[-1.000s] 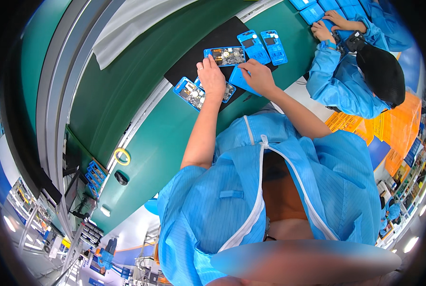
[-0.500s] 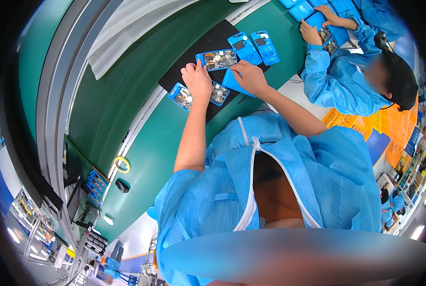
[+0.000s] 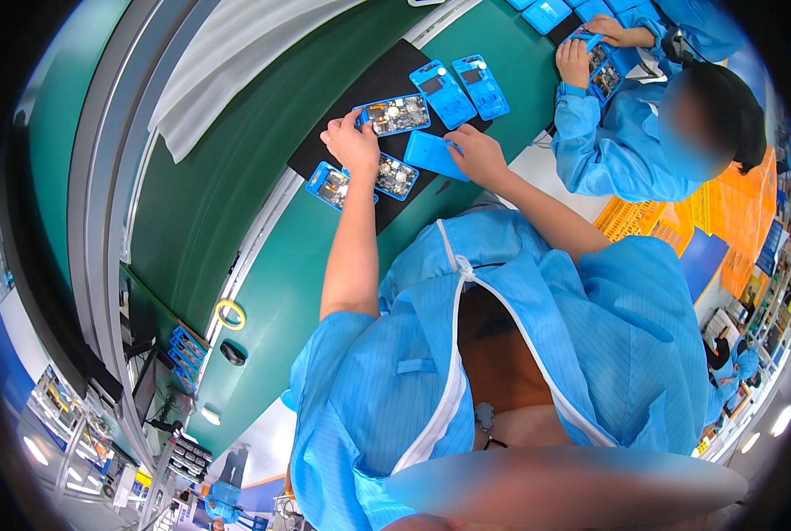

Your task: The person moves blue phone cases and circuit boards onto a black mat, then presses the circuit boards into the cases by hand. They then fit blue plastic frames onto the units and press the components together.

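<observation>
My left hand (image 3: 353, 147) grips the left end of a blue phone housing (image 3: 397, 116) whose circuit board and orange flex show face up. Just to the right, my right hand (image 3: 480, 157) has its fingers closed at the right edge of a plain blue cover (image 3: 432, 154). Below my left hand lie two more open housings with boards, one at left (image 3: 328, 184) and one at right (image 3: 396, 177), partly behind my wrist. Beyond the held housing rest two blue shells, one nearer (image 3: 442, 94) and one farther right (image 3: 481, 87).
A black mat (image 3: 324, 133) lies under the parts on the green table (image 3: 276, 274). A yellow tape ring (image 3: 231, 314) and a black mouse (image 3: 232, 353) are at the lower left. At the upper right, a co-worker's hands (image 3: 574, 62) handle similar housings, near orange crates (image 3: 634, 221).
The whole view has shifted slightly. More of the plain blue cover shows now, and my right-hand fingers sit at its right edge. My left hand stays on the housing.
</observation>
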The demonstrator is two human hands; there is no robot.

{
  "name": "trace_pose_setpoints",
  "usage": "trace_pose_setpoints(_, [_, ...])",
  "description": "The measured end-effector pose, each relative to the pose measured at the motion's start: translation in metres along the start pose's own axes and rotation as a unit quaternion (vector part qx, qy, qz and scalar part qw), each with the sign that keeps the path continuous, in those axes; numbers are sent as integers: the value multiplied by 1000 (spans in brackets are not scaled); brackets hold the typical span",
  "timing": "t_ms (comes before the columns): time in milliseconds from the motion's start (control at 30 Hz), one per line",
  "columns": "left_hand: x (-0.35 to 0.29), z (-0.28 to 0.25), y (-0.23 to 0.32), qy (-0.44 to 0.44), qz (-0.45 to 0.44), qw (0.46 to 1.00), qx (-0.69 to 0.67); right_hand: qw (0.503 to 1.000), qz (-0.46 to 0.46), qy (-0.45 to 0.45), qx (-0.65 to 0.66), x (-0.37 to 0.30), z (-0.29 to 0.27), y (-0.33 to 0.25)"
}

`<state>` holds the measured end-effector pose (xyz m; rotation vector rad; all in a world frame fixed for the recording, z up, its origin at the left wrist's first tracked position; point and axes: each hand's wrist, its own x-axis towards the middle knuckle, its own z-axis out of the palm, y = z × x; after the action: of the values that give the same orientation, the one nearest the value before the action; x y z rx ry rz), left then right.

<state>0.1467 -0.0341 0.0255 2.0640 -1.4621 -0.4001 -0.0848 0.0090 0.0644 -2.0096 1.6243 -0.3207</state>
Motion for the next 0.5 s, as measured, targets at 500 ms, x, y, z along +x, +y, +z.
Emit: trace_pose_setpoints(500, [4, -10, -10, -53, 127, 987, 86, 999, -24, -19, 14, -13, 4, 9])
